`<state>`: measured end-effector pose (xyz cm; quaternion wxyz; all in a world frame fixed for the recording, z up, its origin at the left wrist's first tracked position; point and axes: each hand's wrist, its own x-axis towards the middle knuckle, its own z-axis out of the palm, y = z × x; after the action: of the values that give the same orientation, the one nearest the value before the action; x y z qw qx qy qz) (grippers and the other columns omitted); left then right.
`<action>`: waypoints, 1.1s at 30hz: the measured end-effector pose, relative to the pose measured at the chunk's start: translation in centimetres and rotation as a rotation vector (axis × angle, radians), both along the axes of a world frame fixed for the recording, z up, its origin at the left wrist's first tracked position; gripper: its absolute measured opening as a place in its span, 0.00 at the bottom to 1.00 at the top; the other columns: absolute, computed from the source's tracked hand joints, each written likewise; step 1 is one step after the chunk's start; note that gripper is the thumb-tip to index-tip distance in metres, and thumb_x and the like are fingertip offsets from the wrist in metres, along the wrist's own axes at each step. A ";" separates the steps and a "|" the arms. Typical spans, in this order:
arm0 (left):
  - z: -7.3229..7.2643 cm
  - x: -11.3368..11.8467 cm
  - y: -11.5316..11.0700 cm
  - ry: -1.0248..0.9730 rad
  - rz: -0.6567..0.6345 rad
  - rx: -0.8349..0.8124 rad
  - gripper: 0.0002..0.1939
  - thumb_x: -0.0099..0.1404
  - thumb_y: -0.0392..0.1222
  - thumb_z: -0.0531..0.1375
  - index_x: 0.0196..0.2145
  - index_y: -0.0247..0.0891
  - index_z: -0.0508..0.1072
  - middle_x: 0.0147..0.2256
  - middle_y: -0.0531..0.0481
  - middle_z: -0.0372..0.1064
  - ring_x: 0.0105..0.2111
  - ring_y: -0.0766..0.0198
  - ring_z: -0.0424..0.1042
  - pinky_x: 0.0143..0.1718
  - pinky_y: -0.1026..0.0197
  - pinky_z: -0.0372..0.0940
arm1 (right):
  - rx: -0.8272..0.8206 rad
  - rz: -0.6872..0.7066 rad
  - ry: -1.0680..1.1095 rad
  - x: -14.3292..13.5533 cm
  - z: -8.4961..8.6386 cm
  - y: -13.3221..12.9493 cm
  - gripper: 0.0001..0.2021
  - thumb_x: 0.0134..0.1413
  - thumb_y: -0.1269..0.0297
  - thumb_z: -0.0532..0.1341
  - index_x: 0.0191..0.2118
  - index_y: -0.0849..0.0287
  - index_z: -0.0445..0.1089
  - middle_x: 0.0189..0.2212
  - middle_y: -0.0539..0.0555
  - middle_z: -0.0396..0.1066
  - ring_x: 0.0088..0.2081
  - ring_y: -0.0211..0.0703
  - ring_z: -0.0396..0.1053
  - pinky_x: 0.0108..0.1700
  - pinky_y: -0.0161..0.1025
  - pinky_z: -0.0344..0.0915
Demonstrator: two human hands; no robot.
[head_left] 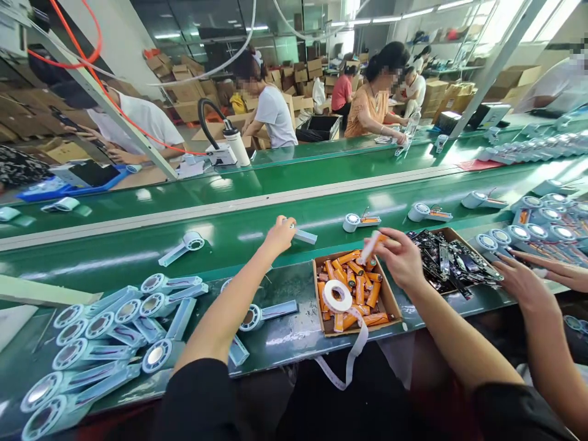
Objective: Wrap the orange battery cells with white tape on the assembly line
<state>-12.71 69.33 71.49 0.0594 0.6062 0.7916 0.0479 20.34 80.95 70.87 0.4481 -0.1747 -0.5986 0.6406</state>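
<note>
Bright room, glossy glare.
Light from windows (pixel 558 21), upper right, and ceiling tubes (pixel 388 19); white streaks on belt (pixel 243 217) and desk (pixel 294 337); deep shadow under the desk; edges stretched, background soft.

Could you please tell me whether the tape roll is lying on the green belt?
No, the tape roll lies on the orange cylinders in the box.

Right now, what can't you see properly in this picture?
All in the head view:
Pale blue plastic casing: one end is covered by the left hand.
Slim orange cylinder: partly covered by the right hand.
Open brown cardboard box: its bottom is hidden under piled cylinders.
Round white tape roll: its underside faces away.
</note>
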 end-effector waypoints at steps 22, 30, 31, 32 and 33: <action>-6.3 -2.6 4.7 -0.441 0.180 0.063 0.11 0.73 0.45 0.55 0.42 0.38 0.74 0.38 0.47 0.73 0.40 0.59 0.71 0.43 0.58 0.66 | 1.065 0.406 -1.074 -17.7 -1.1 3.6 0.20 0.65 0.54 0.63 0.60 0.50 0.71 0.40 0.56 0.81 0.43 0.53 0.78 0.44 0.39 0.64; -6.4 -1.8 5.5 -0.471 0.235 0.058 0.16 0.75 0.53 0.59 0.46 0.36 0.74 0.44 0.46 0.74 0.43 0.60 0.73 0.48 0.52 0.70 | 1.167 0.407 -1.277 -17.7 -1.5 2.8 0.23 0.68 0.52 0.59 0.66 0.47 0.66 0.47 0.60 0.80 0.47 0.58 0.78 0.46 0.43 0.68; -6.4 -1.8 5.7 -0.474 0.240 0.056 0.16 0.75 0.52 0.59 0.47 0.35 0.74 0.44 0.46 0.74 0.43 0.60 0.74 0.48 0.51 0.71 | 1.168 0.414 -1.288 -17.7 -1.6 2.7 0.23 0.68 0.51 0.58 0.66 0.46 0.66 0.48 0.61 0.79 0.48 0.59 0.78 0.47 0.44 0.69; -6.4 -1.7 5.8 -0.475 0.245 0.053 0.16 0.75 0.52 0.59 0.47 0.35 0.74 0.44 0.46 0.74 0.43 0.59 0.74 0.49 0.51 0.71 | 1.166 0.423 -1.297 -17.7 -1.6 2.6 0.23 0.69 0.51 0.58 0.65 0.47 0.67 0.49 0.61 0.79 0.50 0.59 0.78 0.48 0.45 0.69; -6.4 -1.6 5.9 -0.476 0.250 0.050 0.16 0.75 0.52 0.60 0.47 0.35 0.75 0.45 0.45 0.74 0.44 0.59 0.74 0.49 0.50 0.72 | 1.161 0.432 -1.306 -17.8 -1.7 2.4 0.22 0.69 0.51 0.57 0.65 0.47 0.68 0.50 0.62 0.79 0.51 0.60 0.78 0.48 0.47 0.69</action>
<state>-14.33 75.26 65.08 0.2223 0.4768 0.8226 0.2157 2.51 83.36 69.19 -0.0939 -0.1337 -0.9833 0.0806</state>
